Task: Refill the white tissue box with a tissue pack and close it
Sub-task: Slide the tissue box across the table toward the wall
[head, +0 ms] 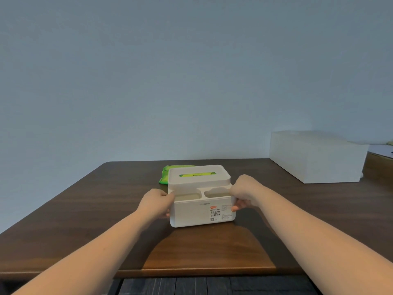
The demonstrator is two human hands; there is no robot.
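Gripping the white tissue box (191, 213) — left hand (156, 202), right hand (244, 192) — fingers clamped on its sides.

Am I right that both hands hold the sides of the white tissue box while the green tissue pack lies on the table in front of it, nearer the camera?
Not quite. In the head view the green tissue pack lies behind the white tissue box, on the far side from the camera. The rest stands: the left hand and right hand hold the box's sides on the table.

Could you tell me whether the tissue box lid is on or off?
On: the lid sits atop the box, green showing through its slot.
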